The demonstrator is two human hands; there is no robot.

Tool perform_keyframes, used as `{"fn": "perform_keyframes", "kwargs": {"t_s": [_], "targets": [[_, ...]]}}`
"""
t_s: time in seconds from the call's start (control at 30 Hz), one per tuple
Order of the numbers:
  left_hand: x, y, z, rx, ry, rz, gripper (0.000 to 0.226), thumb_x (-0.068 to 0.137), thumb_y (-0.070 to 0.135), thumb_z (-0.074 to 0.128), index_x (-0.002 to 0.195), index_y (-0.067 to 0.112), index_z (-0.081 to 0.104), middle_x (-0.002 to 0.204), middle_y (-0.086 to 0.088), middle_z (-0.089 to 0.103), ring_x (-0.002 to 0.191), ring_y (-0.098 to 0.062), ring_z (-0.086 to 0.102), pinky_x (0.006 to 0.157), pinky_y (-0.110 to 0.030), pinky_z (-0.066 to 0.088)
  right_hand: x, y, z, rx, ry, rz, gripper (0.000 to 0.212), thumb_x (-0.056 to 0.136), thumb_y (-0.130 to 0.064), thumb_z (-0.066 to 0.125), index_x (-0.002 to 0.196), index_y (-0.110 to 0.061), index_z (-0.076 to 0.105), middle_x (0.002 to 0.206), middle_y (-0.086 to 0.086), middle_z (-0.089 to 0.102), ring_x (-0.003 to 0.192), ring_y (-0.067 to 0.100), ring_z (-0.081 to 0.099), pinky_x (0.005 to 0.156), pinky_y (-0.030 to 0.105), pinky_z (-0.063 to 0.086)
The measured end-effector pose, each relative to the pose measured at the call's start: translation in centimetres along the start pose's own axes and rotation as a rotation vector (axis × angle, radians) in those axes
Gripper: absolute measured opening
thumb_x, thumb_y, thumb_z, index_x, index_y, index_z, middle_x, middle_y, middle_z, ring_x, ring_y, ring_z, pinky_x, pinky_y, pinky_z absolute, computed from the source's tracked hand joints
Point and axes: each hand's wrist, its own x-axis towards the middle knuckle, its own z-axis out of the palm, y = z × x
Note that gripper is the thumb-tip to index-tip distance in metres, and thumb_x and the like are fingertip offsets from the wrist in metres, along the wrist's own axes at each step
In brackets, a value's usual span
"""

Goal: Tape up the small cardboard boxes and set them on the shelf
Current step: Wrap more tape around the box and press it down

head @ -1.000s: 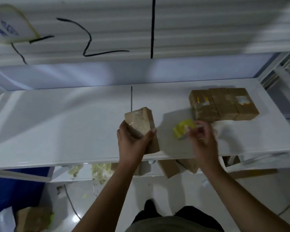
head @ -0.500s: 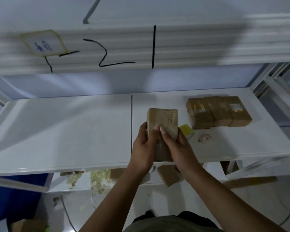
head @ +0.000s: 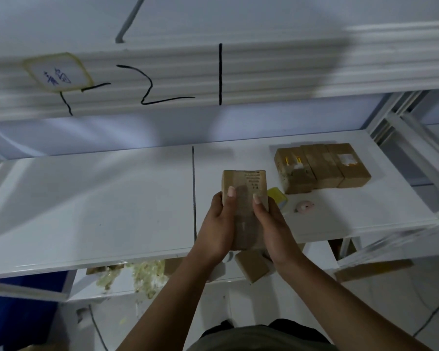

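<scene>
1. Box (head: 243,196): small brown cardboard carton, held upright over the front part of the white shelf (head: 86,211), just right of the shelf's centre seam. Print sits on the upper right of the facing panel. The glossy strip down the middle looks like tape, but I can't confirm it.
2. Handling, my read: light, given its size and the easy two-hand hold. The walls seem stiff enough for a side grip, but thin card will dent if squeezed mid-panel. Any taped areas are likely slick.
3. Best hold: opposite long sides, near the edges and corners where card is strongest. That's roughly the grip in use.
4. Left hand (head: 218,229): curled round the box's left side, thumb flat on the front panel. Right hand (head: 274,231): mirrors it on the right side. The fingers behind the box are hidden.
5. Yellow tape roll (head: 278,196): lies on the shelf just behind the right hand, partly covered by it. Small pink object (head: 304,206): sits near the roll, to its right; can't tell what it is.
6. Row of three boxes (head: 322,168): back right of the shelf, sides touching. The leftmost one's front face looks crumpled.
7. Lower level: more loose boxes (head: 252,266) under the shelf edge, with pale shredded filler (head: 142,274) to their left.
8. Risk, my guess: over-squeezing this carton would crumple it like that leftmost one.
</scene>
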Motion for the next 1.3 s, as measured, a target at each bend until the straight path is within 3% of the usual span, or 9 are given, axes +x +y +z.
{"fn": "perform_keyframes", "kwargs": {"t_s": [0.13, 0.3, 0.5, 0.7, 0.87, 1.0, 1.13, 1.23, 1.3], "targets": [[-0.2, -0.1, -1.2, -0.143, -0.156, -0.16, 0.059, 0.101, 0.076, 0.026, 0.138, 0.044, 0.06, 0.123, 0.015, 0.078, 0.112, -0.005, 0.075, 0.082, -0.023, 0.064, 0.0, 0.7, -0.2, -0.001, 0.009, 0.046, 0.045, 0.087, -0.067, 0.048, 0.122, -0.04, 0.06, 0.121, -0.003, 0.074, 0.114, 0.02, 0.071, 0.101, 0.052, 0.056], [-0.9, -2.2, 0.7, 0.104, 0.29, 0.018, 0.049, 0.107, 0.063, 0.038, 0.139, 0.035, 0.063, 0.12, 0.011, 0.075, 0.108, -0.01, 0.074, 0.083, -0.026, 0.062, -0.2, 1.8, -0.2, -0.066, -0.039, 0.02, 0.043, 0.09, -0.064, 0.064, 0.129, -0.044, 0.061, 0.115, -0.013, 0.076, 0.102, 0.008, 0.075, 0.08, 0.032, 0.064], [-0.4, -4.3, -0.8, -0.171, 0.218, -0.009, 0.041, 0.101, 0.057, 0.061, 0.136, 0.037, 0.066, 0.117, 0.012, 0.075, 0.105, -0.008, 0.076, 0.077, -0.026, 0.065, 1.9, 2.0, -0.5, -0.255, -0.015, 0.04, 0.06, 0.08, -0.085, 0.052, 0.129, -0.053, 0.06, 0.119, -0.019, 0.074, 0.108, 0.006, 0.071, 0.098, 0.046, 0.058], [4.3, -6.1, -3.7, 0.294, 0.491, -0.034, 0.049, 0.112, 0.051, 0.041, 0.146, 0.02, 0.061, 0.132, -0.009, 0.065, 0.117, -0.029, 0.068, 0.101, -0.048, 0.06, 6.2, -0.4, -5.6, -0.576, 0.246, -0.279, 0.034, 0.095, -0.055, 0.058, 0.12, -0.036, 0.073, 0.106, -0.019, 0.07, 0.098, 0.0, 0.065, 0.087, 0.032, 0.055], [8.7, -6.5, -4.1, 0.75, 0.471, -0.152, 0.047, 0.112, 0.047, 0.04, 0.142, 0.016, 0.057, 0.132, -0.02, 0.06, 0.117, -0.043, 0.063, 0.099, -0.049, 0.053, 10.3, 0.1, -7.6, -1.125, -0.057, -0.197, 0.045, 0.095, -0.053, 0.067, 0.135, -0.034, 0.066, 0.133, 0.003, 0.062, 0.132, 0.027, 0.051, 0.11, 0.044, 0.041], [8.8, -6.5, -3.3, 1.072, 0.509, -0.052, 0.046, 0.106, 0.029, 0.055, 0.149, 0.011, 0.052, 0.143, -0.02, 0.054, 0.132, -0.041, 0.048, 0.107, -0.048, 0.043, 11.8, 1.0, -8.2, -1.315, -0.163, -0.147, 0.048, 0.082, -0.062, 0.075, 0.112, -0.025, 0.064, 0.115, 0.006, 0.058, 0.116, 0.029, 0.053, 0.097, 0.041, 0.046], [8.4, -6.2, 0.9, 1.069, 0.023, 0.359, 0.071, 0.096, -0.003, 0.057, 0.163, 0.012, 0.037, 0.155, -0.019, 0.049, 0.14, -0.038, 0.049, 0.108, -0.047, 0.051, 12.8, 1.4, -8.2, -1.161, -0.177, -0.1, 0.037, 0.078, -0.038, 0.086, 0.091, -0.022, 0.055, 0.104, 0.006, 0.054, 0.1, 0.029, 0.056, 0.075, 0.035, 0.04], [10.2, -5.6, 4.7, 1.058, -0.36, 0.133, 0.091, 0.094, -0.008, 0.053, 0.169, 0.006, 0.004, 0.164, -0.024, 0.037, 0.148, -0.04, 0.037, 0.12, -0.046, 0.037, 12.8, 1.8, -8.4, -1.119, -0.188, -0.093, 0.032, 0.08, -0.022, 0.082, 0.09, -0.021, 0.052, 0.102, 0.003, 0.051, 0.1, 0.028, 0.053, 0.071, 0.033, 0.036], [11.2, -5.5, 5.7, 1.05, -0.381, 0.084, 0.081, 0.094, -0.009, 0.05, 0.167, 0.004, 0.018, 0.157, -0.026, 0.047, 0.143, -0.043, 0.043, 0.116, -0.046, 0.04, 12.6, 1.6, -9.0, -1.076, -0.175, -0.103, 0.032, 0.082, -0.019, 0.079, 0.085, -0.026, 0.048, 0.097, -0.001, 0.048, 0.097, 0.025, 0.051, 0.066, 0.03, 0.032]]}}
